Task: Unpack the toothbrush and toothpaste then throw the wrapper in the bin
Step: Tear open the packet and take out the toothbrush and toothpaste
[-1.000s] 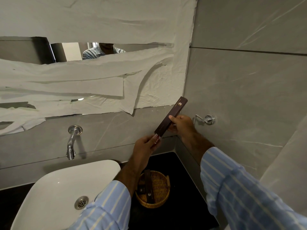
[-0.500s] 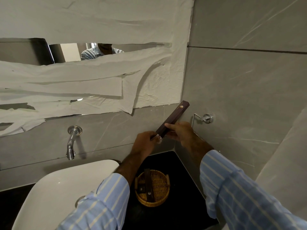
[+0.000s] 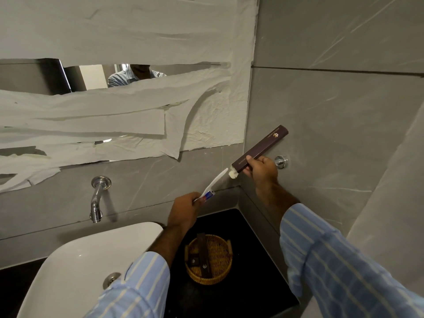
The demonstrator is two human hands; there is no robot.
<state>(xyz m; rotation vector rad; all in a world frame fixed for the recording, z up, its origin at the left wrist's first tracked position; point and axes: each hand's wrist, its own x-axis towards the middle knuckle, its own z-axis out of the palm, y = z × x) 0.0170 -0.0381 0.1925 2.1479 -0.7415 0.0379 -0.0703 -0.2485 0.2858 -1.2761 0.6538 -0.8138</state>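
My right hand (image 3: 261, 169) grips the lower end of a long dark brown box (image 3: 261, 148), tilted up to the right in front of the grey wall. A white toothbrush (image 3: 214, 181) sticks out of the box's open lower end, and a small white piece shows at the opening. My left hand (image 3: 183, 211) pinches the toothbrush's lower end together with a small blue and red tube (image 3: 209, 195), probably the toothpaste. Most of the toothbrush is outside the box.
A round wicker basket (image 3: 220, 275) with two dark packets stands on the black counter (image 3: 252, 260) below my hands. A white basin (image 3: 80, 260) and a chrome tap (image 3: 97, 198) are at the left. A chrome wall fitting (image 3: 281, 161) is behind my right hand. Paper covers the mirror.
My left hand has pulled the toothbrush and tube down and left out of the box. My right hand has kept the box tilted and shifted slightly right.
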